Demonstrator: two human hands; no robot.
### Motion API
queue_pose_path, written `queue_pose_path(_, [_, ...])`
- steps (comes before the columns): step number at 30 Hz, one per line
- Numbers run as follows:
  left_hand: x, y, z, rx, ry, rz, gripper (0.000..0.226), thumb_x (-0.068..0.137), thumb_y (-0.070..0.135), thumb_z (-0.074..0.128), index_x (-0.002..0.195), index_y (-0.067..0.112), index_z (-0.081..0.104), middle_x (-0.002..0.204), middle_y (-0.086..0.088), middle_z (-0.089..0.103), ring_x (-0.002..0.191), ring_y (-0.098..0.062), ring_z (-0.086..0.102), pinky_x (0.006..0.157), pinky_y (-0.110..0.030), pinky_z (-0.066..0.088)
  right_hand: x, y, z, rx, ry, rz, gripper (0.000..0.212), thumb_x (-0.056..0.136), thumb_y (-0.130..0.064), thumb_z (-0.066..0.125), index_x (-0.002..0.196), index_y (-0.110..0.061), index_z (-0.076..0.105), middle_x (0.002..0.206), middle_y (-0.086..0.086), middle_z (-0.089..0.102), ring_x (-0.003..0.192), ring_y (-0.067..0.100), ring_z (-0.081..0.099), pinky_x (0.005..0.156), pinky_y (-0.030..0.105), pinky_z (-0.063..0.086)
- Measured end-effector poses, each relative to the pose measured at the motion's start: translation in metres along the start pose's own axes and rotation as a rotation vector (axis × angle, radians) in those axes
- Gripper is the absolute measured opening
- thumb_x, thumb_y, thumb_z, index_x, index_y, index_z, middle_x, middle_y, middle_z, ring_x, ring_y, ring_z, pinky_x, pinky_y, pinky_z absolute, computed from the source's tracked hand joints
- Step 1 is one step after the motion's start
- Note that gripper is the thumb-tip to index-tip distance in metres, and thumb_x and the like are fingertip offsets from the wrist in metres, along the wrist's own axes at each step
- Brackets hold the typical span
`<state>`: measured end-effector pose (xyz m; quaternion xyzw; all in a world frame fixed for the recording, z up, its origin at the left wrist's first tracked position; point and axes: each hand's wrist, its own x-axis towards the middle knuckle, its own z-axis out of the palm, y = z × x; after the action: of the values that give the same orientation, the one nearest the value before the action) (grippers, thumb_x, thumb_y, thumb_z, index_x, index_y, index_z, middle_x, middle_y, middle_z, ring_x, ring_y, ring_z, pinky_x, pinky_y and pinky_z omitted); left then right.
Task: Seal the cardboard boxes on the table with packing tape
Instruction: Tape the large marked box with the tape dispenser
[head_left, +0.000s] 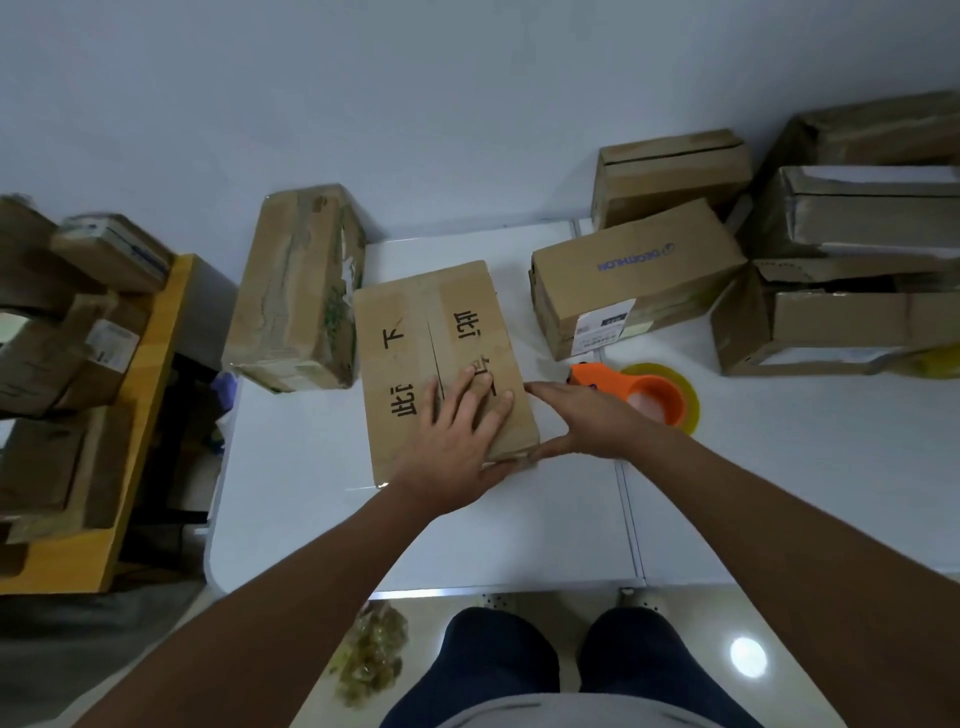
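A flat cardboard box (415, 332) with black handwritten characters lies in the middle of the white table (467, 530), a strip of clear tape along its centre seam. My left hand (457, 431) presses flat on the box's near right part, fingers straight. My right hand (582, 421) lies against the box's right side near its front corner, fingers extended, thumb at the bottom edge. An orange tape dispenser (639, 389) with a yellowish tape roll rests on the table just behind my right hand, untouched.
A taped box (296, 291) stands left of the centre box. A printed box with a label (634, 275) and several more boxes (841, 312) crowd the back right. A yellow cart (140, 415) with boxes stands left of the table. Crumpled tape (369, 654) lies on the floor.
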<state>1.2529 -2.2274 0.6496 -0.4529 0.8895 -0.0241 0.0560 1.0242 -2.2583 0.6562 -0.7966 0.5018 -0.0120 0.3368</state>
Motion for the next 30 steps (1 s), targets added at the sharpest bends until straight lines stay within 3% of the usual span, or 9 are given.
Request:
queue_pose_path(5, [0.001, 0.000, -0.013, -0.120, -0.068, -0.010, 0.083, 0.088, 0.077, 0.029, 0.151, 0.021, 0.034, 0.156, -0.014, 0.031, 0.150, -0.030, 0.015, 0.119, -0.062, 0.011, -0.011, -0.021, 0.003, 0.058, -0.003, 0.066, 0.100, 0.077, -0.053, 0.074, 0.153, -0.023, 0.016, 0.152, -0.002, 0.036, 0.131, 0.018, 0.043, 0.098, 0.033, 0.044])
queue_pose_path(7, [0.003, -0.007, -0.027, -0.350, -0.048, -0.007, 0.079, 0.091, 0.077, 0.024, 0.151, 0.027, 0.032, 0.158, -0.005, 0.025, 0.151, -0.021, 0.010, 0.121, -0.055, 0.005, -0.023, -0.030, 0.011, 0.136, 0.021, 0.069, 0.111, 0.077, -0.056, 0.071, 0.156, -0.019, 0.002, 0.162, -0.002, 0.013, 0.145, 0.014, 0.022, 0.114, 0.035, 0.031])
queue_pose_path(9, [-0.002, -0.021, -0.050, -0.644, 0.093, -0.075, 0.062, 0.099, 0.064, 0.027, 0.147, 0.027, 0.041, 0.155, 0.005, 0.032, 0.147, -0.011, 0.023, 0.121, -0.043, 0.017, -0.031, -0.041, 0.012, 0.111, 0.164, 0.031, 0.111, 0.078, -0.065, 0.063, 0.156, -0.022, -0.003, 0.163, -0.010, -0.008, 0.149, 0.010, 0.001, 0.121, 0.039, 0.014])
queue_pose_path(13, [-0.047, -0.050, -0.068, -1.033, 0.455, -0.687, 0.027, 0.104, 0.038, 0.044, 0.122, 0.028, 0.061, 0.128, 0.015, 0.057, 0.116, 0.008, 0.051, 0.096, -0.014, 0.041, -0.025, -0.086, 0.005, -0.025, 0.292, -0.119, 0.088, 0.086, -0.058, 0.060, 0.154, -0.025, 0.016, 0.162, -0.010, 0.008, 0.146, 0.009, 0.009, 0.119, 0.032, 0.008])
queue_pose_path(16, [-0.090, -0.057, -0.041, -1.399, 0.507, -1.209, 0.021, 0.104, 0.035, 0.046, 0.112, 0.029, 0.064, 0.117, 0.010, 0.065, 0.115, -0.006, 0.059, 0.097, -0.026, 0.044, 0.002, -0.123, 0.018, -0.157, 0.142, -0.207, 0.082, 0.087, -0.063, 0.053, 0.153, -0.025, 0.022, 0.161, -0.008, 0.016, 0.148, 0.014, 0.007, 0.122, 0.040, 0.005])
queue_pose_path(18, [-0.112, -0.056, -0.019, -1.814, 0.427, -1.356, 0.031, 0.105, 0.038, 0.044, 0.115, 0.016, 0.063, 0.121, -0.002, 0.066, 0.116, -0.019, 0.061, 0.100, -0.033, 0.044, 0.022, -0.133, 0.031, -0.300, 0.065, -0.208, 0.086, 0.086, -0.071, 0.044, 0.155, -0.027, 0.016, 0.163, -0.009, 0.007, 0.150, 0.019, -0.003, 0.121, 0.044, -0.004])
queue_pose_path(20, [-0.127, -0.048, -0.009, -2.137, 0.364, -1.383, 0.044, 0.103, 0.045, 0.042, 0.113, 0.009, 0.065, 0.117, -0.008, 0.069, 0.108, -0.020, 0.065, 0.095, -0.034, 0.047, 0.035, -0.135, 0.042, -0.441, 0.043, -0.215, 0.087, 0.087, -0.075, 0.033, 0.156, -0.028, 0.010, 0.164, -0.008, -0.001, 0.150, 0.024, -0.008, 0.121, 0.049, -0.002])
queue_pose_path(22, [-0.136, -0.040, -0.008, -2.243, 0.348, -1.311, 0.050, 0.101, 0.050, 0.043, 0.113, 0.008, 0.067, 0.111, -0.007, 0.073, 0.105, -0.020, 0.068, 0.093, -0.034, 0.050, 0.039, -0.132, 0.051, -0.551, 0.074, -0.221, 0.084, 0.089, -0.075, 0.020, 0.156, -0.026, 0.012, 0.164, -0.004, 0.003, 0.151, 0.027, -0.001, 0.119, 0.054, 0.010])
queue_pose_path(30, [-0.141, -0.037, -0.007, -2.029, 0.479, -1.169, 0.009, 0.092, 0.016, 0.069, 0.097, 0.010, 0.071, 0.093, -0.004, 0.071, 0.096, -0.021, 0.065, 0.095, -0.031, 0.052, 0.038, -0.137, 0.072, -0.619, 0.156, -0.091, 0.079, 0.093, -0.071, 0.019, 0.155, -0.023, 0.018, 0.163, 0.000, 0.012, 0.150, 0.031, 0.008, 0.117, 0.054, 0.014])
